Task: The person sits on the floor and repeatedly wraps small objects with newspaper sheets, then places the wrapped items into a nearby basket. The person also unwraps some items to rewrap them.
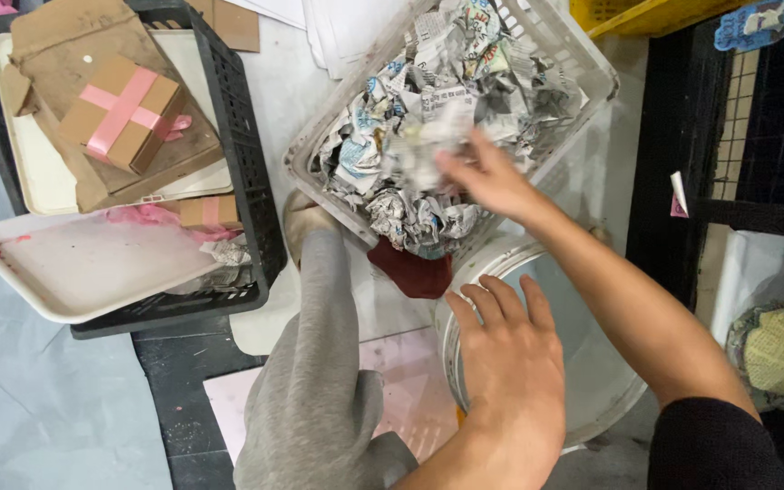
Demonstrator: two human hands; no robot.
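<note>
Nearest, my left hand (510, 349) lies flat, fingers spread, on the round clear lid (583, 363); beyond the lid, my right hand (487, 177) pinches crumpled newspaper (419, 136) in the white basket (583, 68).

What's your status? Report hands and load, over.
Right hand grabbing crumpled newspaper in white plastic basket. Left hand flat on round clear container. Nothing obstructing.

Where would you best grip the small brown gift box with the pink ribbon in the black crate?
Probably from above, fingers on two opposite side walls of the gift box. It lies flat and tilted atop cardboard in the black crate, top and sides exposed; the ribbon looks too slack to lift by.
</note>
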